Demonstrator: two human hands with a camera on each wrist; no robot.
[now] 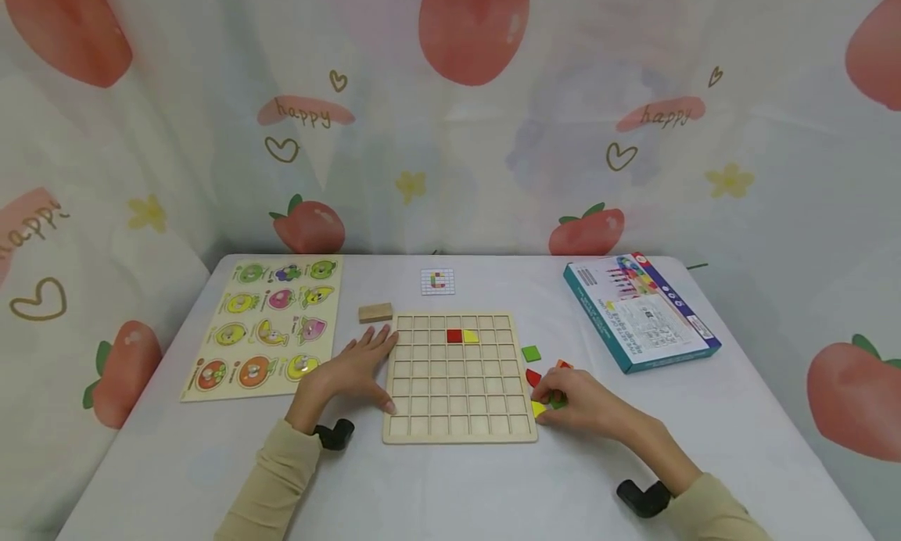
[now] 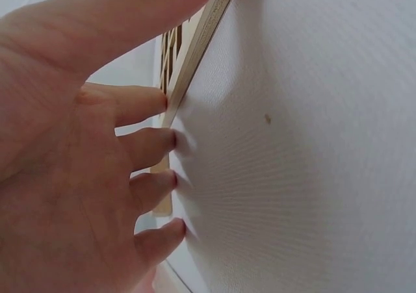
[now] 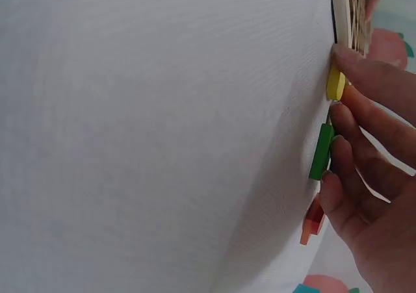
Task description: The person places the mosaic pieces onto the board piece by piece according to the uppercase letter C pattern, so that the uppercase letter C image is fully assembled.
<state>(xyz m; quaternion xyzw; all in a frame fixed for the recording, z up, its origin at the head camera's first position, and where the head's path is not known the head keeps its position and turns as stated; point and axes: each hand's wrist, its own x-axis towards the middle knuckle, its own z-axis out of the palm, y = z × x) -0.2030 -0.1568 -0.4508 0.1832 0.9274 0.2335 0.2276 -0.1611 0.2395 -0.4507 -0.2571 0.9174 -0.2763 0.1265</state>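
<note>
- Currently, the left hand [image 1: 349, 367] is resting flat along the left edge of the grid board [image 1: 460, 439], fingers extended and apart, thumb reaching toward the board's near end.
- The right hand [image 1: 580, 404] is slanting in from the right, wrist arching above the table [image 1: 450, 494].
- Its thumb and index finger are pinching a yellow piece [image 3: 336, 84], which is lying just beside the board's right edge.
- Its other fingers are curling near a green piece [image 3: 322, 151].

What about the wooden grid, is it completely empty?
No, a red tile and a yellow tile sit in the wooden grid.
</note>
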